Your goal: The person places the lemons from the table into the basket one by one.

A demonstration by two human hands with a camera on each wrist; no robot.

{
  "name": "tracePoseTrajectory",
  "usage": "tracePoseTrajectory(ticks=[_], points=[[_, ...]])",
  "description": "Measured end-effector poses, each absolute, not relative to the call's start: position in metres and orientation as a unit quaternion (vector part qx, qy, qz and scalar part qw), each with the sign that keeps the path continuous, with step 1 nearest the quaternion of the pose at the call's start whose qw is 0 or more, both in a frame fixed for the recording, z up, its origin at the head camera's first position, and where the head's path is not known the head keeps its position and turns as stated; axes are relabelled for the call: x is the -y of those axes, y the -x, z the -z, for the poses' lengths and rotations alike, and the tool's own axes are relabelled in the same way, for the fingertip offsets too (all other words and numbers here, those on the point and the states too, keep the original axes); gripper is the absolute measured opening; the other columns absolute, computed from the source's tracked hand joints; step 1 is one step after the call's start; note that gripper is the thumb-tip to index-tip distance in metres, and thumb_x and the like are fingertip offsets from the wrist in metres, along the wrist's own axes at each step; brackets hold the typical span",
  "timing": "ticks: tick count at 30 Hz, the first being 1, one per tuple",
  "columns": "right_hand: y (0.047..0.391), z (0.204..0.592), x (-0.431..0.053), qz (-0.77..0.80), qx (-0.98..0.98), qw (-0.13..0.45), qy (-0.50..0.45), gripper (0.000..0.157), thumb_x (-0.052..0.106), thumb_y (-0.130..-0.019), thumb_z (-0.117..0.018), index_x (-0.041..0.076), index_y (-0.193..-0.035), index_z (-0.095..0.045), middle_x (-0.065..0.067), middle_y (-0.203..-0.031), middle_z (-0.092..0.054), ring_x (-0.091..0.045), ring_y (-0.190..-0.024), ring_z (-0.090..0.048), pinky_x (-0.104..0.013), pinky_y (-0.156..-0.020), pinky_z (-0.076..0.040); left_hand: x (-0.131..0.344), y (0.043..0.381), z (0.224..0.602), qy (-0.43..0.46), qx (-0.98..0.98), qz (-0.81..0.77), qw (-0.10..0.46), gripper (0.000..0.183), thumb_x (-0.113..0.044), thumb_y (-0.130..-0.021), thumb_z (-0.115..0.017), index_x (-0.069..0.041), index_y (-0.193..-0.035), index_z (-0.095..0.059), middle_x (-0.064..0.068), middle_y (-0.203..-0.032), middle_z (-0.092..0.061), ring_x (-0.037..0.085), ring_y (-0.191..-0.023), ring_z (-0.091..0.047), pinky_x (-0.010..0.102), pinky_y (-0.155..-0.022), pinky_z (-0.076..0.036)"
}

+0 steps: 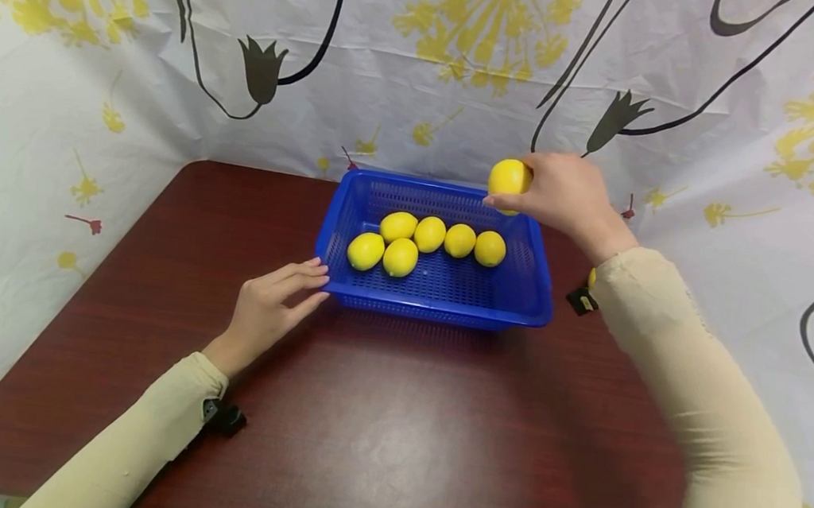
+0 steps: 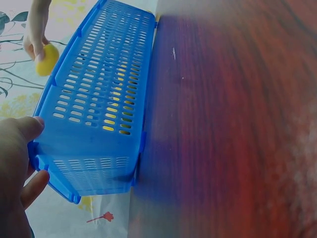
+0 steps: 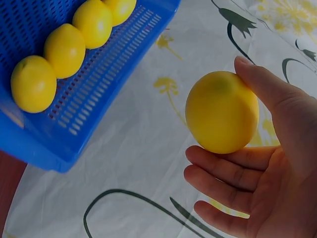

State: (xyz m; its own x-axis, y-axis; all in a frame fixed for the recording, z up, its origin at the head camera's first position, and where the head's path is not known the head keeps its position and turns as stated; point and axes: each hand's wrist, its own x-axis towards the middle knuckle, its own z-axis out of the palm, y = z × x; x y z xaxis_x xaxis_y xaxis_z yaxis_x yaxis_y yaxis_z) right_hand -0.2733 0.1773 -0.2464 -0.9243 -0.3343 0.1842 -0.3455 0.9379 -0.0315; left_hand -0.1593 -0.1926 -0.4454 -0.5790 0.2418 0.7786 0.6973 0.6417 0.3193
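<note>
A blue perforated plastic basket [image 1: 438,311] sits toward the back of the table, with several yellow lemons [image 1: 400,257] inside. My left hand [image 1: 270,307] touches the basket's near left corner. Its fingers lie fairly straight at the left rim, and the thumb is against the front side, as the left wrist view also shows. Above the basket's back right corner, my right hand [image 1: 566,191] holds a lemon [image 3: 222,113] between thumb and fingers. In the right wrist view this lemon is apart from the basket, over the white sheet.
The dark red-brown table [image 1: 394,412] has a patterned white sheet [image 1: 360,115] behind it and at its sides. A black wrist device [image 1: 224,418] hangs under the left sleeve. Beside the right sleeve is another black device [image 1: 581,300], with a bit of yellow partly hidden.
</note>
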Motion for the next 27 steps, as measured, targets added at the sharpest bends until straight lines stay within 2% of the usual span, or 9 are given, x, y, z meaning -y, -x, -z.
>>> tracePoseTrajectory(ticks=[4, 14, 21, 27], points=[[0.277, 0.252, -0.169, -0.040, 0.982, 0.085, -0.166, 0.063, 0.077, -0.076, -0.063, 0.017, -0.092, -0.066, -0.006, -0.078, -0.062, -0.026, -0.070, -0.055, -0.035, -0.052, -0.039, 0.192, 0.159, 0.445, 0.281, 0.833, 0.314, 0.359, 0.030, -0.017, -0.078, -0.085, -0.009, -0.106, -0.077, 0.005, -0.112, -0.076, 0.020, -0.113, -0.070, 0.017, -0.104, -0.047], [0.286, 0.272, -0.150, -0.045, 0.980, 0.085, -0.176, 0.060, 0.074, -0.077, -0.066, 0.016, -0.071, -0.054, -0.003, -0.065, -0.049, -0.024, -0.058, -0.049, -0.033, -0.049, -0.037, 0.192, 0.159, 0.446, 0.280, 0.833, 0.314, 0.360, 0.032, -0.018, -0.078, -0.085, -0.010, -0.108, -0.077, 0.006, -0.112, -0.076, 0.021, -0.113, -0.070, 0.015, -0.105, -0.045], [0.291, 0.289, -0.136, -0.034, 0.982, 0.046, -0.180, 0.063, 0.073, -0.078, -0.065, 0.016, -0.063, -0.043, 0.002, -0.057, -0.035, -0.019, -0.051, -0.040, -0.031, -0.045, -0.033, 0.191, 0.159, 0.445, 0.279, 0.833, 0.316, 0.359, 0.033, -0.015, -0.076, -0.086, -0.008, -0.106, -0.077, 0.006, -0.113, -0.076, 0.021, -0.113, -0.070, 0.015, -0.105, -0.045], [0.293, 0.306, -0.127, -0.027, 0.981, 0.026, -0.191, 0.068, 0.073, -0.078, -0.065, 0.018, -0.054, -0.034, 0.004, -0.052, -0.023, -0.014, -0.046, -0.024, -0.028, -0.042, -0.024, 0.192, 0.159, 0.446, 0.277, 0.835, 0.315, 0.357, 0.034, -0.013, -0.074, -0.087, -0.009, -0.107, -0.077, 0.005, -0.113, -0.076, 0.021, -0.113, -0.070, 0.015, -0.105, -0.045]])
